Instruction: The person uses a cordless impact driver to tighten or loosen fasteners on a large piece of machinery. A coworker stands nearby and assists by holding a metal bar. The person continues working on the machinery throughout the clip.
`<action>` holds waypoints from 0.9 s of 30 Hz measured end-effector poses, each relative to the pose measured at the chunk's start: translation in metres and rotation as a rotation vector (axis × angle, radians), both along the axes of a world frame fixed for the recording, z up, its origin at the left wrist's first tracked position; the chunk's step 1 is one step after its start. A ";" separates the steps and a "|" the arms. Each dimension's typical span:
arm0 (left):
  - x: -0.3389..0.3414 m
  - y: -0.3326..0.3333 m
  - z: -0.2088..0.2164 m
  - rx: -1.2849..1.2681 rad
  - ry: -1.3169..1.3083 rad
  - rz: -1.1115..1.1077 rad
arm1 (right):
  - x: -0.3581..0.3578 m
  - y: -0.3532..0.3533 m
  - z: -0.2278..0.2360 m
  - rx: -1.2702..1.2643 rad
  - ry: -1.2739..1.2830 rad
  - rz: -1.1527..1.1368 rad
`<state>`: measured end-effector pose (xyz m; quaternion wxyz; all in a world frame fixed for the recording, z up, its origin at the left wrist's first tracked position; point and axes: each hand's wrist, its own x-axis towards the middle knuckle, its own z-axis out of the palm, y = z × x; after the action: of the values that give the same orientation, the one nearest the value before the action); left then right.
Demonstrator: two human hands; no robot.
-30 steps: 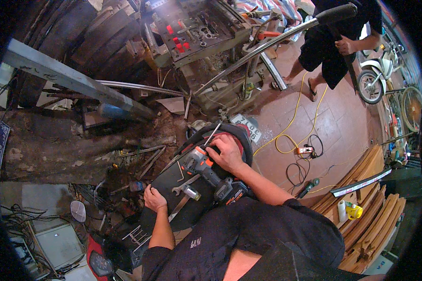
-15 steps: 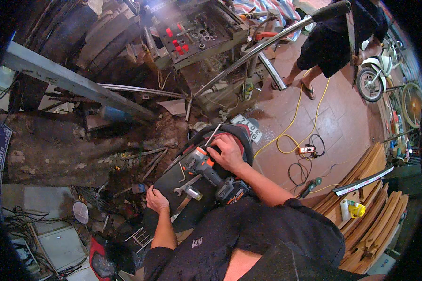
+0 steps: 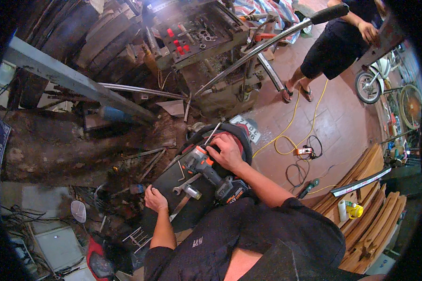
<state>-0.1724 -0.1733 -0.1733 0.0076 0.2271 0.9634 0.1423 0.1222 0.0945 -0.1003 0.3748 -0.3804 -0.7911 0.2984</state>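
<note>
My left hand (image 3: 155,199) is closed at the left edge of a dark motorcycle seat (image 3: 157,218); what its curled fingers grip is too small to make out. A grey, black and orange cordless drill (image 3: 206,166) lies on the seat. My right hand (image 3: 227,152) is just beyond the drill, fingers bent, and a thin silver rod (image 3: 212,134) slants up beside its fingertips; whether they grip the rod is unclear. Between my hands lie an L-shaped hex key (image 3: 181,171), an open-ended wrench (image 3: 185,184), a metal cylinder (image 3: 192,192) and a wooden-handled tool (image 3: 179,206).
A workbench (image 3: 211,54) with loose tools and red pieces stands ahead. A long metal lever (image 3: 262,49) slants across above the floor. Yellow cable (image 3: 290,112), a power strip (image 3: 304,151) and a green grinder (image 3: 309,187) lie at right, near stacked wood strips (image 3: 380,225). Another person (image 3: 326,56) stands far right.
The other person has shifted their feet and leaned in; one of their hands now shows by a brown beam. My left hand has moved slightly. My right hand stays by the drill.
</note>
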 end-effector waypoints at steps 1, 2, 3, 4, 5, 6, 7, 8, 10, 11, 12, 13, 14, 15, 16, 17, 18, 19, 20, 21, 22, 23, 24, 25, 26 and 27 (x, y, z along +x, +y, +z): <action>0.000 0.000 0.001 -0.003 0.004 -0.005 | 0.000 0.000 0.000 0.003 -0.002 0.002; 0.001 0.000 0.002 -0.020 -0.011 0.004 | 0.000 0.000 0.000 0.007 0.004 0.001; 0.002 0.000 0.003 0.010 0.007 -0.019 | 0.000 0.000 -0.001 0.009 0.011 0.001; 0.002 0.000 0.005 0.025 0.006 -0.029 | -0.001 0.000 -0.001 0.011 0.017 0.002; 0.003 0.000 0.006 0.037 0.005 -0.036 | -0.001 -0.001 0.000 0.013 0.016 0.002; 0.004 0.000 0.007 0.045 0.008 -0.049 | -0.001 0.000 0.000 0.015 0.013 0.002; 0.004 0.000 0.009 0.048 0.010 -0.058 | -0.001 0.000 0.000 0.017 0.012 0.002; 0.004 0.000 0.009 0.051 0.010 -0.067 | -0.002 0.000 -0.001 0.017 0.004 -0.001; 0.003 0.000 0.008 0.052 0.047 -0.061 | -0.003 0.000 -0.002 0.014 -0.011 -0.009; 0.002 -0.002 0.006 0.050 0.062 -0.072 | -0.003 0.000 -0.004 0.041 -0.013 -0.024; 0.002 -0.002 0.005 0.053 0.072 -0.063 | -0.003 0.000 -0.007 0.041 -0.022 -0.018; 0.000 -0.003 0.004 0.057 0.079 -0.072 | -0.005 -0.001 -0.010 0.044 -0.026 -0.024; -0.002 -0.002 0.001 0.076 0.085 -0.092 | -0.004 0.001 -0.012 0.064 -0.030 -0.036; -0.003 -0.003 -0.001 0.072 0.038 -0.038 | -0.006 0.000 -0.016 0.104 -0.067 -0.086; -0.004 -0.002 -0.002 0.118 0.029 -0.066 | -0.005 0.003 -0.018 0.074 -0.014 -0.018; -0.004 -0.003 -0.003 0.107 0.038 -0.068 | -0.005 0.002 -0.020 0.098 -0.042 -0.033; -0.004 -0.002 -0.004 0.081 0.033 -0.054 | -0.005 0.002 -0.021 0.107 -0.044 -0.043; -0.003 -0.002 -0.003 0.081 0.032 -0.055 | -0.004 0.003 -0.019 0.101 -0.071 -0.030; -0.002 -0.002 -0.002 0.080 0.030 -0.038 | -0.003 0.004 -0.017 0.094 -0.088 -0.013; -0.002 -0.001 0.000 0.040 -0.031 -0.025 | -0.001 0.005 -0.014 0.074 -0.101 0.011; 0.000 -0.001 0.001 0.039 -0.026 -0.025 | 0.000 0.005 -0.011 0.065 -0.084 0.025; 0.000 0.000 0.002 0.037 -0.018 -0.027 | 0.002 0.004 -0.007 0.042 -0.062 0.042; 0.000 0.000 0.004 0.033 -0.009 -0.020 | 0.005 0.001 -0.004 -0.002 -0.047 0.061; 0.000 0.000 0.005 0.022 -0.010 -0.015 | 0.009 -0.001 0.001 -0.059 -0.055 0.080; -0.001 0.001 0.007 0.037 -0.012 -0.021 | 0.014 -0.002 0.008 -0.083 0.003 0.086; 0.000 0.000 0.007 0.043 -0.017 -0.026 | 0.022 -0.008 0.016 -0.165 0.042 0.070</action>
<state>-0.1728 -0.1735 -0.1661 0.0130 0.2383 0.9570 0.1648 0.1447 0.0867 -0.0846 0.3481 -0.3757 -0.7687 0.3832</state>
